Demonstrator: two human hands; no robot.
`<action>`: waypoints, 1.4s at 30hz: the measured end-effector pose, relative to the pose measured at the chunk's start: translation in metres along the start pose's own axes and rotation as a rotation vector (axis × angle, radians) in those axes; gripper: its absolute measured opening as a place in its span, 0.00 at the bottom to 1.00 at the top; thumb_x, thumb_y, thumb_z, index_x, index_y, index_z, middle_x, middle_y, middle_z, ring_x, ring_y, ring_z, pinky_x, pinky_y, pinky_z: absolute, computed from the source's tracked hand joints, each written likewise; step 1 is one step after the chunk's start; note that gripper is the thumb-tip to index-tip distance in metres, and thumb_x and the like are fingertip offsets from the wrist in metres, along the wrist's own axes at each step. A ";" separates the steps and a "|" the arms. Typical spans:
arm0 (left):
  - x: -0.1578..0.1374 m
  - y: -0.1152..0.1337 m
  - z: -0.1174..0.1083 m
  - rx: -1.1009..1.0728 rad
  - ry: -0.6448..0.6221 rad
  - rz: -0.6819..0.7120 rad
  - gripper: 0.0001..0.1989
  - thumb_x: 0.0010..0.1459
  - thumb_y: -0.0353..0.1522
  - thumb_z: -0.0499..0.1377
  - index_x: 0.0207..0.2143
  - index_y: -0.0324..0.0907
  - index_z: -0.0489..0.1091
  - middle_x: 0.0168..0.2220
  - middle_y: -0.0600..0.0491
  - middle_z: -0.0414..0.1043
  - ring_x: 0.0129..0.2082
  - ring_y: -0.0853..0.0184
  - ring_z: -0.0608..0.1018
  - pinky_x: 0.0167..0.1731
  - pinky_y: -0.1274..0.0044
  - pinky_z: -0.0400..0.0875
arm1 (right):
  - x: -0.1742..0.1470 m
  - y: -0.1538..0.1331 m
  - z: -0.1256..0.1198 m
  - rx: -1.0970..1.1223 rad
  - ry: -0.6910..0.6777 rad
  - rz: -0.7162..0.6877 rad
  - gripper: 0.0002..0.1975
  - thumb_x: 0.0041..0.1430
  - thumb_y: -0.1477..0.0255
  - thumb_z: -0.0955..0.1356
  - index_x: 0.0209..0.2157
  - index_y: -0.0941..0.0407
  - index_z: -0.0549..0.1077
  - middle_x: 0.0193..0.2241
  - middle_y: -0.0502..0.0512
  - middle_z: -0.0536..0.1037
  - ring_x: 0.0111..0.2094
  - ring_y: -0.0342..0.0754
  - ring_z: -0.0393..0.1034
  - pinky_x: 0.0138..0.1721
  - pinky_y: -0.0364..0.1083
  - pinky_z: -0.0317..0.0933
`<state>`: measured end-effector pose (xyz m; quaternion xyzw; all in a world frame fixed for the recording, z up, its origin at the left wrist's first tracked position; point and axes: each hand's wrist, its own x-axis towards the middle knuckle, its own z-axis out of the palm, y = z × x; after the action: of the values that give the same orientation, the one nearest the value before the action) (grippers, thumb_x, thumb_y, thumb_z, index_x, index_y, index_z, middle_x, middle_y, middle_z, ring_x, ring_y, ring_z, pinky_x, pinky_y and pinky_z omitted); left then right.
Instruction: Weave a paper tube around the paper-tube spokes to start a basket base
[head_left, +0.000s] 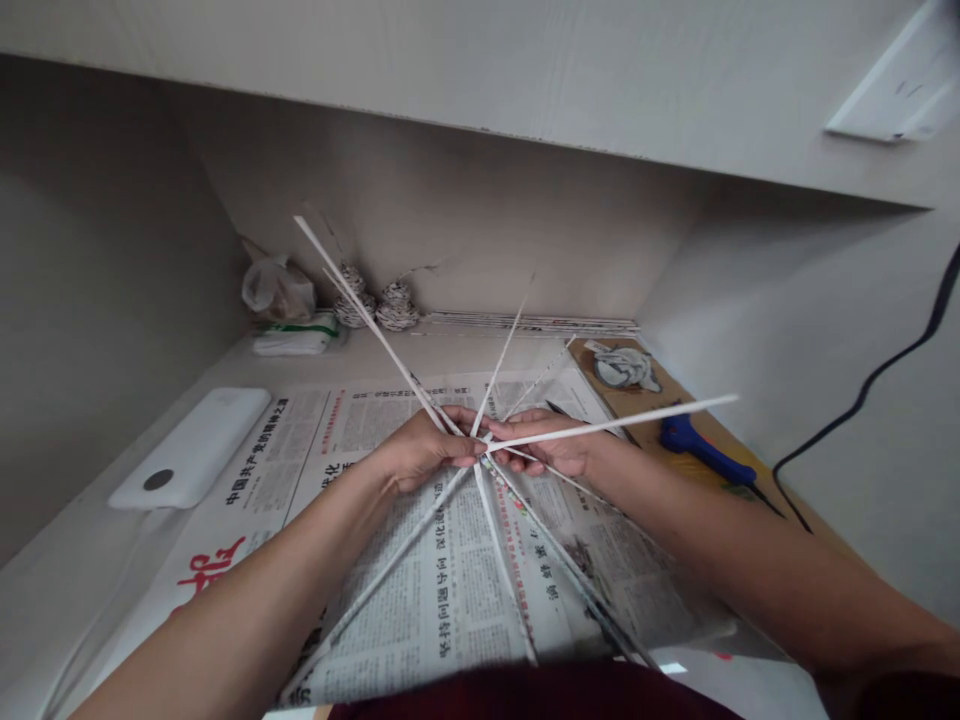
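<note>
The left hand (424, 445) and the right hand (544, 440) met fingertip to fingertip, both pinching a star of thin white and printed rolled-paper sticks (495, 444) where they crossed. The star was held above spread black-and-red printed newspaper sheets (412, 610), its spokes pointing outward all around, between a flat white rounded-rectangular device (193, 448) and a blue plastic pistol-shaped tool (709, 455).

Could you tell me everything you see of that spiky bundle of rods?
The bundle of rods is slim, pale sticks that look like rolled paper, some showing print or coloured specks. They meet at a centre and radiate outward like spokes. The left hand and right hand grip it around that centre, over spread newspaper.
</note>
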<state>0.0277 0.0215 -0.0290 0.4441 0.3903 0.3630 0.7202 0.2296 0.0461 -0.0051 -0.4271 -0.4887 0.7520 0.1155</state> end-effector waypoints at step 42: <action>0.002 -0.008 0.010 0.173 0.222 0.036 0.04 0.43 0.28 0.66 0.23 0.36 0.75 0.20 0.55 0.70 0.18 0.75 0.68 0.15 0.83 0.60 | -0.025 0.013 0.047 -1.070 0.661 -0.488 0.09 0.57 0.72 0.67 0.35 0.53 0.80 0.33 0.53 0.81 0.32 0.47 0.72 0.34 0.44 0.60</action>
<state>0.0389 0.0167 -0.0342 0.4685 0.4892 0.3878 0.6251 0.2124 -0.0054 0.0050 -0.5106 -0.8152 0.1886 0.1979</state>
